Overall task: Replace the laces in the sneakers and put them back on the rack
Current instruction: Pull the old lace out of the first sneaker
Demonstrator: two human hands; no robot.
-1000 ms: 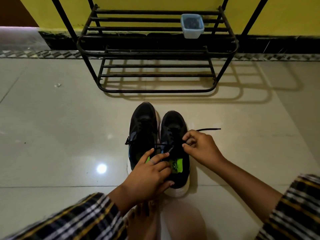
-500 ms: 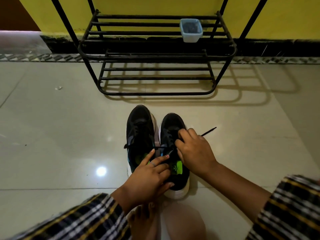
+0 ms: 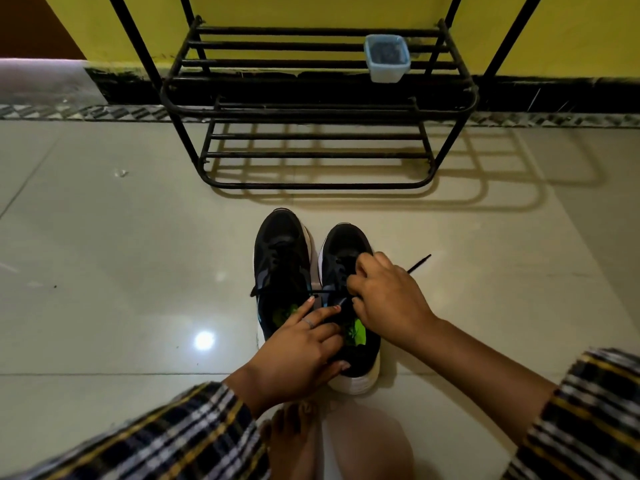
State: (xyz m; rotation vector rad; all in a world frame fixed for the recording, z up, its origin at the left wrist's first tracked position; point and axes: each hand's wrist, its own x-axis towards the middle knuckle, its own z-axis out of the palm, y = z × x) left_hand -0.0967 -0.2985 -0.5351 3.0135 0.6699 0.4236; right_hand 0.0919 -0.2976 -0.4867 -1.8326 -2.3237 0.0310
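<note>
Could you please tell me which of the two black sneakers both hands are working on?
The right-hand black sneaker with the white sole: the left hand rests across its opening and the right hand pinches its black lace. The left-hand black sneaker is untouched.

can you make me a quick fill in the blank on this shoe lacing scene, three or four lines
1. The two black sneakers stand side by side on the ______, in front of the rack.
2. The right hand works the lace of the sneaker on the ______ side of the pair.
3. The only thing on the rack is a small ______ tub.
4. The left hand wears a ______ on one finger.

Missing words: floor; right; blue; ring
</note>
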